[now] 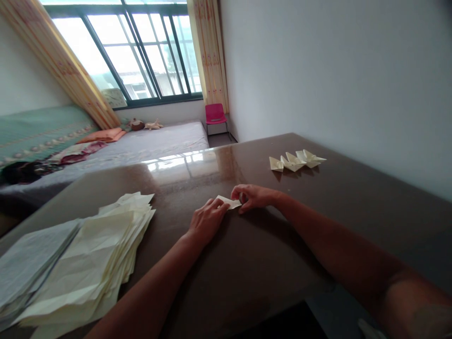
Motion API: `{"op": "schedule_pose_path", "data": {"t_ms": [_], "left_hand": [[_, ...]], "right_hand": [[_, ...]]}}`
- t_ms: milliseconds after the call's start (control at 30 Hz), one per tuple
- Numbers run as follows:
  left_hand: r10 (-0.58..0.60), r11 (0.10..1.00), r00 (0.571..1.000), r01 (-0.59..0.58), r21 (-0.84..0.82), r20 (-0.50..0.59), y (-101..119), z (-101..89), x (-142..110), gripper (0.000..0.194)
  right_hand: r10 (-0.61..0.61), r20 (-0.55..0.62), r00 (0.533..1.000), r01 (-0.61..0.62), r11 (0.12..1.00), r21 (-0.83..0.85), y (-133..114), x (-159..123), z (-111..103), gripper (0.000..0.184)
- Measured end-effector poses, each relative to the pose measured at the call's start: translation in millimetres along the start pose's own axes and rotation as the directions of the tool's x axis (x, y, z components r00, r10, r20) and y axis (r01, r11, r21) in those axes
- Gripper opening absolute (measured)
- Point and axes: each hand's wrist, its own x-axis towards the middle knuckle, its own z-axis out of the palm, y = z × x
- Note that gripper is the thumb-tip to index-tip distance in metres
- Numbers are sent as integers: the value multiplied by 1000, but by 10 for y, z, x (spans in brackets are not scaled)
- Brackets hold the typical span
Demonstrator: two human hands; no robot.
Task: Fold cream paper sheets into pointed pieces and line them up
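Brown glossy table (226, 263), head view. Paper at three stages of work, judging by how it lies

Done: a row of folded paper shapes (295, 162) on the far right of the table, near the wall (346, 94). Pointed, standing up, close together, some seeming to touch. Exact count hard to tell where they overlap. These look finished, or nearly so

In hand: one small folded paper (229, 202), low on the table in front of the person, between the two hands. Already reduced to a small, narrow form, but flatter than the shapes in the row; I judge it partway through folding. Left hand (206, 221) has thumb and fingertips closed on its left end, close to the tabletop. Right hand (254, 196) is curled at the other end, thumb and forefinger around the tip; cannot tell if it grips or only touches

Left to do: cream sheets (95, 254) in a thick, uneven pile at the person's left, crease lines on the top one, none shaped like the row. Grey-white sheets (31, 256) just beside them, also flat. By the size of the piles, most of the paper is unshaped and only a small share made up
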Motion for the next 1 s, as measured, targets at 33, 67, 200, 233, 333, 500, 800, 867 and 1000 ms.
{"op": "schedule_pose_path", "data": {"t_ms": [33,67,200,233,333,500,800,867,1000], "left_hand": [[8,1000,1000,-7,-10,14,-3,9,-4,26],[17,1000,1000,-17,-16,21,-7,14,-11,25],[51,999,998,-51,-12,20,-19,2,-33,27],[53,999,998,-53,-10,21,-18,-4,-33,27],[50,999,998,-50,-11,38,-13,-20,-22,29],[43,999,997,-42,-11,68,-15,-13,-4,30],[27,999,998,-26,-29,52,-2,14,1,32],[28,999,999,-26,-35,47,3,20,5,32],[-11,1000,999,12,-18,38,9,26,4,39]], "right_hand": [[63,29,998,-64,998,14,24,-20,-39,57],[120,49,992,-121,992,20,48,-37,-74,62],[160,55,986,-159,987,-10,111,-41,-125,49],[136,53,989,-136,991,-12,115,-29,-116,44],[71,51,996,-71,997,-7,101,5,-75,34],[19,45,999,-15,996,-90,42,6,-67,29],[-57,54,997,74,907,-414,-109,-34,-99,24],[-71,50,996,86,893,-442,-140,-44,-99,24],[-80,-5,997,69,887,-456,-138,-23,-60,32]]}}
